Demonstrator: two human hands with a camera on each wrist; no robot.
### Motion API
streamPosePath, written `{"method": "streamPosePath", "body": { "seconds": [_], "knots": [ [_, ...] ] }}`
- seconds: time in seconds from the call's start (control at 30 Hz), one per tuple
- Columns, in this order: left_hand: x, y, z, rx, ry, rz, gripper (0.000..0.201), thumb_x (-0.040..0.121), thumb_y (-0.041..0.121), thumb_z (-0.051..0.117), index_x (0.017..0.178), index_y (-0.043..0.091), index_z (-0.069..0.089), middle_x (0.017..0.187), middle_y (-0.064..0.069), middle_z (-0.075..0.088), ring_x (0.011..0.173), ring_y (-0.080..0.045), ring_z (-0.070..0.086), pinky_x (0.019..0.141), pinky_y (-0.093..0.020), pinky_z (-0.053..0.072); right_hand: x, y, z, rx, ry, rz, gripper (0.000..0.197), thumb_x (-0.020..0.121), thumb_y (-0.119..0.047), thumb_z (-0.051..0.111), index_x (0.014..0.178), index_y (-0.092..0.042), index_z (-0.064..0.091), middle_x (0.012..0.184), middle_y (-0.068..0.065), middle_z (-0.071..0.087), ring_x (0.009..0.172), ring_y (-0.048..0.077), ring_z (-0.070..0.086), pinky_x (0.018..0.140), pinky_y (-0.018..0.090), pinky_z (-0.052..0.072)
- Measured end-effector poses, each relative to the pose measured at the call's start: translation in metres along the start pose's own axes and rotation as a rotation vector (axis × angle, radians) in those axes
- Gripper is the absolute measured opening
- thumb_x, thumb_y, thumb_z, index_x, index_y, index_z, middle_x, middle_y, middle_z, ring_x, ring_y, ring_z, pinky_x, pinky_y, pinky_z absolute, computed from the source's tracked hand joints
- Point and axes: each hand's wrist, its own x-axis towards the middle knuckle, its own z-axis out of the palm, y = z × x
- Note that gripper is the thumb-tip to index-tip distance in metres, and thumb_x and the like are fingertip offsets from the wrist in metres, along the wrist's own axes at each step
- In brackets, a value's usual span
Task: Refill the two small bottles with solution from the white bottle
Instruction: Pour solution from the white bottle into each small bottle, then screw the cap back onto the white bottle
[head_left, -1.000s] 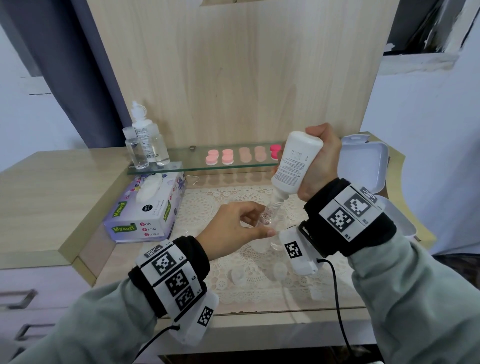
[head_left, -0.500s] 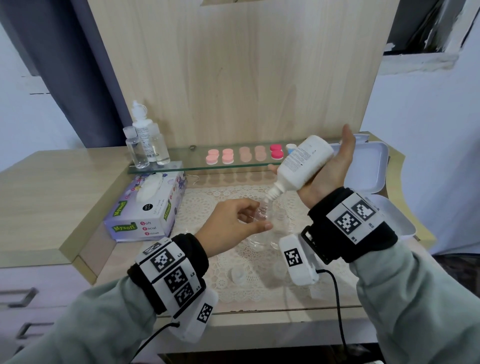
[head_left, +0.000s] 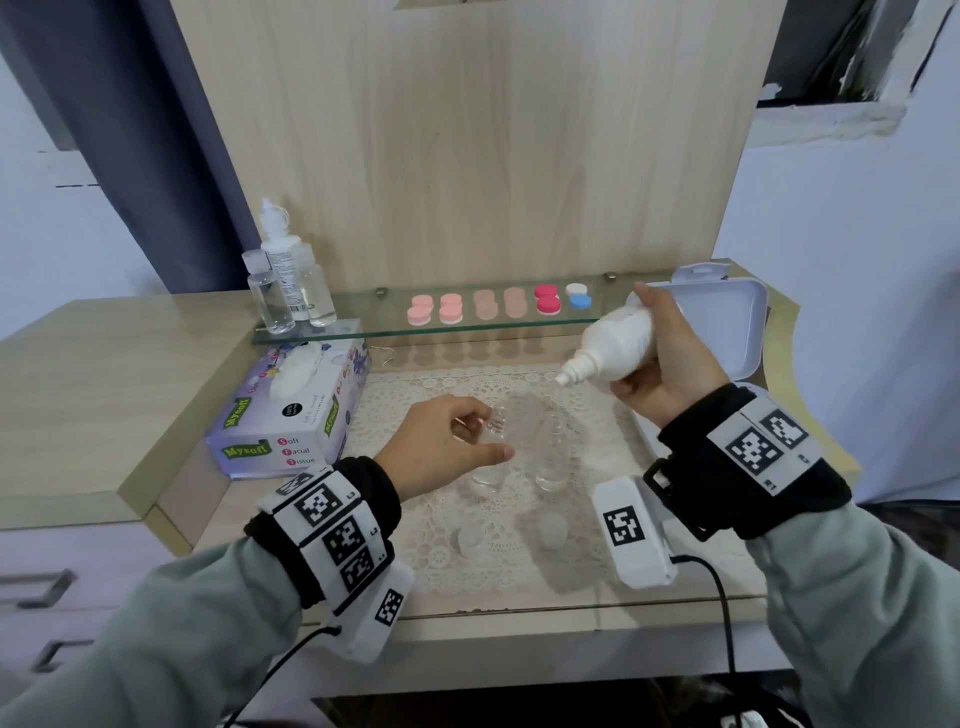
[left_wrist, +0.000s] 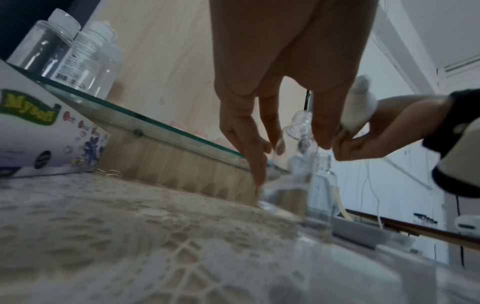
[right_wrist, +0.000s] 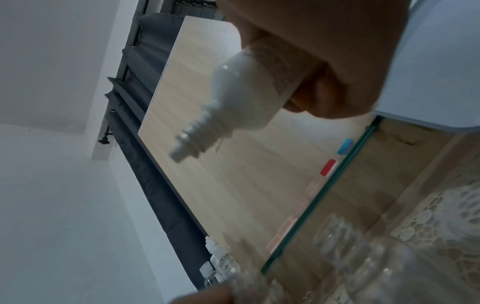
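Two small clear bottles stand uncapped on the lace mat (head_left: 519, 577). My left hand (head_left: 494, 435) pinches the left small bottle (head_left: 492, 457) near its neck; in the left wrist view its fingers (left_wrist: 249, 144) straddle that bottle (left_wrist: 298, 142). The second small bottle (head_left: 553, 457) stands free just to the right. My right hand (head_left: 636, 338) grips the white bottle (head_left: 608, 345), held above and right of them, nozzle (head_left: 563, 376) pointing down-left and clear of both necks. Two small caps (head_left: 470, 540) lie on the mat in front.
A tissue box (head_left: 291, 421) sits at the left. The glass shelf (head_left: 363, 332) behind carries clear bottles (head_left: 285, 291) and several coloured lens cases (head_left: 545, 304). An open white case (head_left: 727, 322) stands at the right, close behind my right hand.
The right hand lifted the white bottle off the small bottle's mouth, swung it from upside down to nearly level and moved it right. The left hand stayed on the small bottle.
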Motion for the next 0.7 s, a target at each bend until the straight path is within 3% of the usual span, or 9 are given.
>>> {"method": "streamPosePath", "body": {
  "seconds": [0.1, 0.2, 0.3, 0.37, 0.47, 0.57, 0.63, 0.7],
  "knots": [
    [0.001, -0.007, 0.001, 0.075, -0.041, -0.03, 0.023, 0.071, 0.027, 0.074, 0.087, 0.022, 0.059, 0.087, 0.003, 0.058, 0.072, -0.009, 0.057, 0.057, -0.004, 0.041, -0.007, -0.004, -0.007, 0.087, -0.075, 0.032, 0.022, 0.085, -0.035, 0.056, 0.082, -0.014, 0.051, 0.07, 0.001, 0.053, 0.058, 0.012, 0.055, 0.039, 0.015, 0.044],
    [0.002, -0.01, 0.002, 0.117, -0.072, -0.047, 0.019, 0.074, 0.025, 0.071, 0.083, 0.015, 0.057, 0.09, -0.001, 0.06, 0.07, -0.01, 0.058, 0.059, -0.013, 0.042, -0.014, -0.004, -0.015, 0.164, -0.164, 0.082, 0.02, 0.084, -0.029, 0.058, 0.095, -0.013, 0.053, 0.09, 0.006, 0.059, 0.078, 0.018, 0.061, 0.051, 0.023, 0.056],
    [0.003, -0.01, -0.001, 0.138, -0.108, -0.052, 0.031, 0.074, 0.027, 0.071, 0.097, 0.01, 0.061, 0.099, -0.005, 0.063, 0.076, -0.012, 0.059, 0.064, -0.015, 0.042, -0.022, -0.004, -0.02, 0.289, -0.332, 0.141, 0.039, 0.074, -0.013, 0.061, 0.111, -0.008, 0.05, 0.123, 0.016, 0.057, 0.105, 0.036, 0.063, 0.068, 0.041, 0.06],
    [0.002, -0.01, -0.005, 0.149, -0.147, -0.063, 0.043, 0.073, 0.03, 0.072, 0.109, 0.014, 0.058, 0.105, -0.001, 0.061, 0.082, -0.011, 0.058, 0.067, -0.012, 0.041, -0.028, -0.002, -0.021, 0.299, -0.439, 0.18, 0.054, 0.069, -0.011, 0.06, 0.122, -0.005, 0.047, 0.13, 0.025, 0.051, 0.107, 0.047, 0.06, 0.08, 0.041, 0.057],
    [-0.004, -0.013, -0.018, 0.14, -0.157, -0.078, 0.05, 0.073, 0.034, 0.071, 0.117, 0.019, 0.054, 0.112, 0.001, 0.058, 0.094, -0.012, 0.06, 0.076, -0.016, 0.045, -0.036, 0.002, -0.015, 0.276, -0.523, 0.204, 0.047, 0.074, -0.01, 0.058, 0.12, -0.004, 0.048, 0.12, 0.028, 0.053, 0.102, 0.048, 0.061, 0.083, 0.037, 0.056],
    [-0.015, -0.018, -0.038, 0.19, -0.142, -0.086, 0.042, 0.077, 0.035, 0.067, 0.115, 0.02, 0.056, 0.111, 0.003, 0.058, 0.099, -0.013, 0.059, 0.086, -0.024, 0.047, -0.044, 0.01, -0.006, 0.092, -0.577, 0.166, 0.041, 0.073, -0.018, 0.058, 0.113, -0.007, 0.054, 0.108, 0.021, 0.062, 0.094, 0.034, 0.065, 0.074, 0.041, 0.059],
    [-0.025, -0.024, -0.052, 0.273, -0.145, -0.098, 0.037, 0.078, 0.034, 0.066, 0.111, 0.019, 0.059, 0.108, 0.004, 0.059, 0.098, -0.012, 0.058, 0.087, -0.026, 0.047, -0.052, 0.016, 0.003, -0.153, -0.617, 0.105, 0.033, 0.07, -0.026, 0.059, 0.102, -0.015, 0.061, 0.092, 0.009, 0.067, 0.074, 0.019, 0.063, 0.062, 0.03, 0.048],
    [-0.037, -0.031, -0.064, 0.359, -0.174, -0.123, 0.032, 0.079, 0.031, 0.066, 0.108, 0.02, 0.062, 0.104, 0.006, 0.058, 0.096, -0.012, 0.056, 0.085, -0.024, 0.045, -0.057, 0.025, 0.016, -0.21, -0.668, 0.077, 0.022, 0.068, -0.022, 0.059, 0.088, -0.013, 0.062, 0.077, 0.002, 0.063, 0.063, 0.014, 0.058, 0.063, 0.026, 0.039]
  ]
}}
